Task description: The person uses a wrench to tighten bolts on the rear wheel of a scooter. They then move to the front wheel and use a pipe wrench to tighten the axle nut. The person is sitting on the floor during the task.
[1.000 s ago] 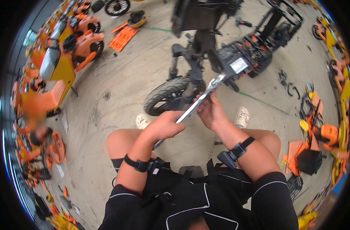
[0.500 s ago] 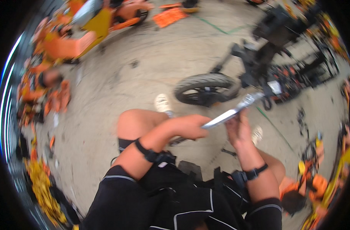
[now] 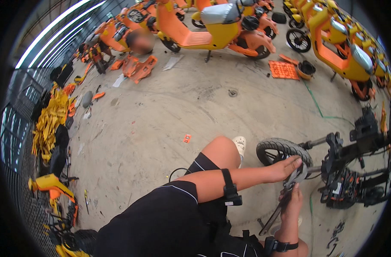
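Two rows of orange and yellow scooters (image 3: pixel 212 25) stand far beyond your hands on the concrete floor (image 3: pixel 161 115). Closer, just past your fingertips to the right, a stripped black scooter frame (image 3: pixel 353 162) lies with its front wheel (image 3: pixel 281 150) right above your left hand. Your left hand (image 3: pixel 285 168) reaches across and closes around the upper end of a long metal tool (image 3: pixel 285 197), probably a wrench, though the view is poor. Your right hand (image 3: pixel 293 205) sits just below, fingers curled around the tool's shaft. On your left forearm, a black wrist strap (image 3: pixel 229 190).
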Action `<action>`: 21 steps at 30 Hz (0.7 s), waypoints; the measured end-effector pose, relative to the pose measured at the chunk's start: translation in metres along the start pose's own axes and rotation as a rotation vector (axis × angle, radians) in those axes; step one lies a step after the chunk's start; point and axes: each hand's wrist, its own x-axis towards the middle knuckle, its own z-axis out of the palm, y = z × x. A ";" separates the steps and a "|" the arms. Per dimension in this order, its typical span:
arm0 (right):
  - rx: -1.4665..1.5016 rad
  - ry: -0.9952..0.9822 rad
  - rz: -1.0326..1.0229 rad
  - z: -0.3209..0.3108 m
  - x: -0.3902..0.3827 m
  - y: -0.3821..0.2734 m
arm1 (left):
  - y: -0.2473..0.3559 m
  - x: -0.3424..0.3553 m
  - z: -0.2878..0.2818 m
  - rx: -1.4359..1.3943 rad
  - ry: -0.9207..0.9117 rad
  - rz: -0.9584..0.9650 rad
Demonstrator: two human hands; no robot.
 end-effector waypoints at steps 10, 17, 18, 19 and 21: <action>0.046 -0.238 -0.050 0.025 0.004 0.009 | -0.002 0.007 -0.001 -0.516 0.103 0.005; 0.047 -0.240 -0.019 0.042 0.004 0.005 | -0.005 0.002 -0.012 -0.378 0.188 0.042; 0.047 -0.272 -0.042 0.042 0.005 0.006 | -0.001 0.003 -0.014 -0.368 0.187 0.062; 0.048 -0.302 -0.065 0.042 0.008 0.007 | 0.003 0.002 -0.016 -0.357 0.186 0.081; 0.033 -0.331 -0.101 0.043 0.011 0.010 | 0.007 0.001 -0.019 -0.347 0.166 0.078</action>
